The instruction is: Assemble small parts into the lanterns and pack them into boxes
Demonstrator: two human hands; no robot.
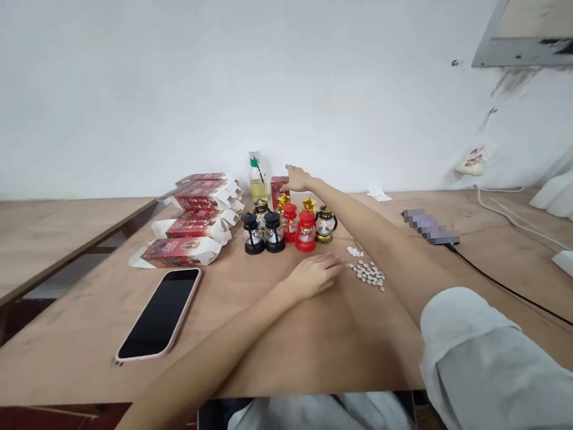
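Right hand (300,178) is by red box (277,189) (print illegible).

Black lanterns (253,236) at your twelve, red lanterns (304,231) too, gold-topped lanterns (308,204) and a red box (278,187) there as well! Silvery discs (369,274) at your one. Over to your eleven: red-and-white cartons (179,251), print possibly pictorial but blurred. At ten, a pink-edged, black-screened phone (160,313)!
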